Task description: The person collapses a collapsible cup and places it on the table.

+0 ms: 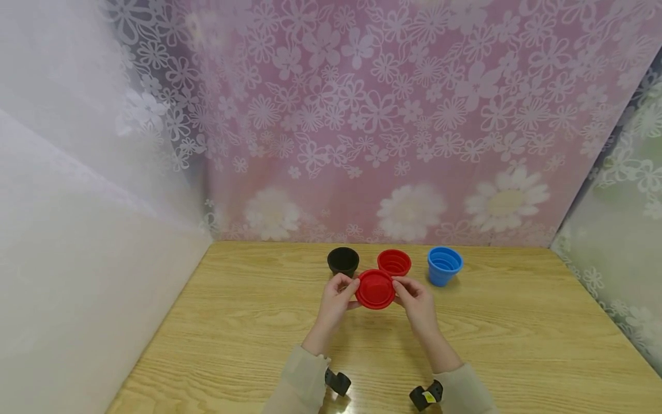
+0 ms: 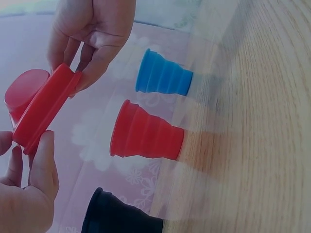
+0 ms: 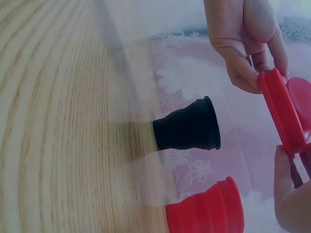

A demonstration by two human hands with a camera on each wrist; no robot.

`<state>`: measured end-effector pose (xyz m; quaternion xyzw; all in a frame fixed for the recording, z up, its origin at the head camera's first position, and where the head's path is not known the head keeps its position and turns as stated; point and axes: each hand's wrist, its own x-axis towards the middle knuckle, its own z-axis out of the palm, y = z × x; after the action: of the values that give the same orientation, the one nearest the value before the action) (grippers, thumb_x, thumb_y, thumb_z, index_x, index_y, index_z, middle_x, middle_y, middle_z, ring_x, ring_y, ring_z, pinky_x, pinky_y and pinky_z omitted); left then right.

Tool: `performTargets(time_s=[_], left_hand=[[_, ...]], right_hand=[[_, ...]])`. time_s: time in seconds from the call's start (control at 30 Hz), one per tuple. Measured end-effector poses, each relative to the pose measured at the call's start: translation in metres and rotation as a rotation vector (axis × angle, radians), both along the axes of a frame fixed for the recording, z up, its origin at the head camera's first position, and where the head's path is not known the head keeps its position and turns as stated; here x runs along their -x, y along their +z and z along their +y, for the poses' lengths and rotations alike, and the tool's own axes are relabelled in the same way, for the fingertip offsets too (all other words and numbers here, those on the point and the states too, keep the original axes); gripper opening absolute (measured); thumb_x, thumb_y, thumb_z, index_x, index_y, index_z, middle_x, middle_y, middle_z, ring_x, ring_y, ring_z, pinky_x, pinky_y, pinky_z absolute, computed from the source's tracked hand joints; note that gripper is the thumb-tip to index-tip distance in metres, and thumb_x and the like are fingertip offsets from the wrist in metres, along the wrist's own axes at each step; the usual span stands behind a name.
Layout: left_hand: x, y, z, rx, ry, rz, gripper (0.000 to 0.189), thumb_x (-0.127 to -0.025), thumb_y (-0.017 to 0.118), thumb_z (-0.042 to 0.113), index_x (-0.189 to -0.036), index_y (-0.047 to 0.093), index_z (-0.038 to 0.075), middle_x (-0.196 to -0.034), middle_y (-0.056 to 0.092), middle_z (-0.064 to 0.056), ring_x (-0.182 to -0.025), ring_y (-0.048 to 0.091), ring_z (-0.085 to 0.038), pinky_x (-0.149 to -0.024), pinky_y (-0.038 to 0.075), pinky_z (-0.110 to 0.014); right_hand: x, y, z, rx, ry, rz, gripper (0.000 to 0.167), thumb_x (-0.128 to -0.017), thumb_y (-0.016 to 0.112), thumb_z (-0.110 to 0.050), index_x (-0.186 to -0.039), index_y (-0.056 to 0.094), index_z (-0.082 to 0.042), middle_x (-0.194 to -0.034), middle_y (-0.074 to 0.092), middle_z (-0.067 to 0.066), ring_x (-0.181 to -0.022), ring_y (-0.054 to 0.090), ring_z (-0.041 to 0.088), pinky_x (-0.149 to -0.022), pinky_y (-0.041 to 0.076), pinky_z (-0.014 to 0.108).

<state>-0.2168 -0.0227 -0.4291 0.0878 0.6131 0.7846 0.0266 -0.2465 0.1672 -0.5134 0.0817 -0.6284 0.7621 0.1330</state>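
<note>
A red collapsible cup (image 1: pixel 376 289), squashed nearly flat, is off the table between my two hands. The side wrist views show a thick rim band on the cup (image 2: pixel 46 107) and a smaller round part standing out on its upper side. My left hand (image 1: pixel 333 300) pinches its left edge, thumb on top and fingers beneath. On the opposite edge, my right hand (image 1: pixel 420 306) pinches it the same way. Just beyond the hands stands a second red cup (image 1: pixel 395 261), unfolded and upright, its lower part hidden in the head view by the held cup.
An upright black cup (image 1: pixel 343 261) stands left of the standing red one, and a blue cup (image 1: pixel 444 265) stands to its right. All are on a wood-grain table (image 1: pixel 248 345). A flowered pink curtain (image 1: pixel 331 144) hangs behind, with pale sheets at both sides.
</note>
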Motion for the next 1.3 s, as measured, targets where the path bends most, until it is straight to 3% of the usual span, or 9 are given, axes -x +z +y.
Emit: performTargets(time_s=[0.1,0.23,0.33,0.37,0.53,0.73,0.83,0.97,1.3], left_hand=[[0.0,-0.001,0.0,-0.007,-0.013,-0.002,0.017,-0.088,0.053,0.003,-0.086,0.045,-0.012,-0.08,0.052,-0.003,-0.069,0.056,-0.011,-0.059,0.052,-0.031],[0.0,-0.002,-0.001,-0.01,-0.027,-0.003,0.015,-0.087,0.053,0.003,-0.082,0.046,-0.009,-0.078,0.053,-0.003,-0.068,0.057,-0.011,-0.06,0.052,-0.033],[0.0,-0.002,-0.001,-0.009,-0.033,-0.001,0.014,-0.087,0.053,0.003,-0.081,0.046,-0.008,-0.078,0.053,-0.003,-0.068,0.058,-0.012,-0.06,0.052,-0.033],[0.0,-0.002,-0.001,-0.007,-0.035,0.002,0.014,-0.087,0.053,0.003,-0.082,0.046,-0.008,-0.078,0.053,-0.004,-0.068,0.058,-0.012,-0.06,0.052,-0.033],[-0.001,-0.002,-0.001,0.004,-0.035,0.012,0.014,-0.088,0.051,0.002,-0.096,0.045,-0.009,-0.086,0.055,-0.006,-0.072,0.058,-0.013,-0.062,0.052,-0.037],[-0.002,-0.001,-0.001,0.053,-0.064,0.046,0.028,-0.09,0.047,-0.001,-0.117,0.046,-0.006,-0.103,0.053,-0.015,-0.081,0.057,-0.014,-0.065,0.05,-0.045],[-0.002,-0.001,-0.001,0.066,-0.083,0.045,0.029,-0.09,0.047,0.001,-0.118,0.048,-0.006,-0.103,0.054,-0.013,-0.08,0.057,-0.014,-0.065,0.051,-0.043],[-0.002,-0.002,-0.002,0.057,-0.116,0.046,0.03,-0.089,0.05,0.004,-0.117,0.048,-0.008,-0.099,0.054,-0.01,-0.077,0.059,-0.013,-0.062,0.052,-0.036],[-0.001,-0.003,-0.001,0.058,-0.112,0.07,0.029,-0.088,0.052,0.003,-0.113,0.05,-0.01,-0.096,0.056,-0.01,-0.076,0.06,-0.014,-0.065,0.051,-0.038]], right_hand=[[0.012,-0.017,0.002,-0.023,-0.055,-0.028,0.028,-0.083,0.062,-0.022,-0.105,0.062,-0.003,-0.094,0.059,0.013,-0.08,0.06,0.019,-0.065,0.051,0.029],[0.011,-0.014,0.002,0.013,-0.029,0.018,0.024,-0.084,0.061,-0.015,-0.103,0.063,-0.001,-0.092,0.061,0.012,-0.078,0.061,0.018,-0.064,0.051,0.028],[0.002,0.001,0.0,0.04,0.018,0.05,0.021,-0.085,0.059,-0.011,-0.103,0.064,0.0,-0.091,0.062,0.011,-0.077,0.061,0.017,-0.064,0.052,0.028],[0.008,-0.009,0.003,0.02,-0.003,0.045,0.023,-0.085,0.059,-0.012,-0.104,0.064,-0.001,-0.092,0.062,0.011,-0.077,0.062,0.016,-0.063,0.052,0.027],[0.003,-0.001,0.001,-0.033,-0.021,-0.018,0.025,-0.085,0.061,-0.019,-0.105,0.065,-0.006,-0.093,0.063,0.006,-0.078,0.062,0.013,-0.066,0.051,0.026],[-0.029,0.054,-0.016,-0.082,-0.065,-0.096,0.037,-0.084,0.061,-0.023,-0.105,0.06,0.007,-0.089,0.062,0.004,-0.075,0.06,0.012,-0.067,0.051,0.028],[-0.036,0.068,-0.021,-0.082,-0.06,-0.145,0.035,-0.085,0.06,-0.017,-0.106,0.057,0.01,-0.086,0.061,-0.001,-0.073,0.059,0.01,-0.066,0.051,0.026],[-0.037,0.071,-0.022,-0.094,-0.056,-0.208,0.033,-0.085,0.06,-0.012,-0.109,0.056,0.01,-0.087,0.06,-0.001,-0.076,0.059,0.011,-0.067,0.051,0.026],[-0.036,0.066,-0.022,-0.121,-0.035,-0.2,0.032,-0.085,0.06,-0.013,-0.11,0.057,0.005,-0.093,0.058,0.004,-0.079,0.057,0.014,-0.068,0.051,0.027]])
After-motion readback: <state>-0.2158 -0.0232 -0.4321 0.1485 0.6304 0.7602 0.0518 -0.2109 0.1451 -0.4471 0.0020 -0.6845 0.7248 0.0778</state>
